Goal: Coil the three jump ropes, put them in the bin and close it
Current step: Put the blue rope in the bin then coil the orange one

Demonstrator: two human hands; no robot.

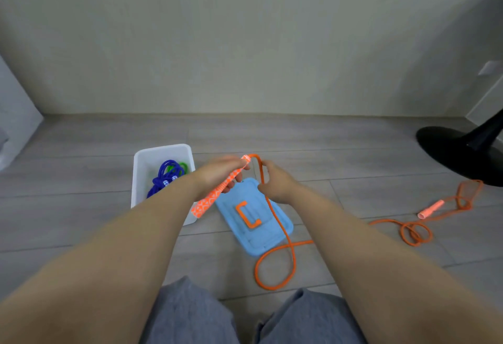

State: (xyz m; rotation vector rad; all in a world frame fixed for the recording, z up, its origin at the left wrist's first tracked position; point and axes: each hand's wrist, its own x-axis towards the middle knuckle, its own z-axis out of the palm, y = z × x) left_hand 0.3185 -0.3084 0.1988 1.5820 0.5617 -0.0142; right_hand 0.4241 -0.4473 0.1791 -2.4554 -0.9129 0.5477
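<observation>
My left hand [217,173] grips one patterned orange handle [217,191] of the orange jump rope [283,234], held above the floor. My right hand [275,183] pinches the cord just below that handle. From there the cord drops over the blue bin lid [245,232], loops on the floor in front of my knees and trails right to tangled loops and the second orange handle [431,209]. The white bin [163,153] stands open at the left. Inside lie a coiled blue rope [166,177] and a green rope [183,166].
A black round stand base [451,153] sits on the wood floor at the far right, near the rope's tangled end. The wall runs close behind the bin. My knees in grey trousers [190,316] fill the bottom of the view.
</observation>
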